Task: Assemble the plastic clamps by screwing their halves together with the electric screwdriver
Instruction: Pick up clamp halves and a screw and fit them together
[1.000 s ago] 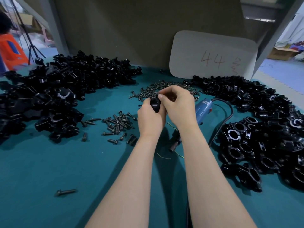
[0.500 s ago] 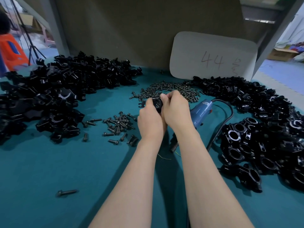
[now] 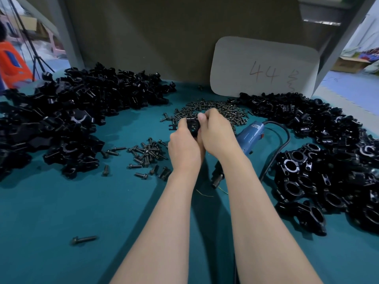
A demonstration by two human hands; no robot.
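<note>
Both hands meet above the middle of the teal table (image 3: 61,212). The left hand (image 3: 184,148) and right hand (image 3: 217,134) are curled round one black clamp (image 3: 192,127), and the right thumb presses on its upper right edge. Only the top face of the clamp shows. Its lower part is covered by the fingers, so it cannot be told whether one half or two mated halves are held, or whether the right fingers also pinch a screw. The electric screwdriver (image 3: 251,136) lies on the table just behind the right wrist. Its blue body and dark tip are visible, its midsection is hidden by the forearm, and its black cord (image 3: 281,146) loops away to the right. A far pile of screws (image 3: 215,109) is partly blocked by the hands. A near cluster of screws (image 3: 147,154) lies left of the left wrist, and a single screw (image 3: 84,239) lies well apart, near the front. The left heap of clamp parts (image 3: 71,124) and the right heap of clamp parts (image 3: 328,150) are both cut off by the frame edges, and individual pieces are hard to separate. A grey card (image 3: 264,66) stands at the back, marked "44". The mark after it is illegible.
</note>
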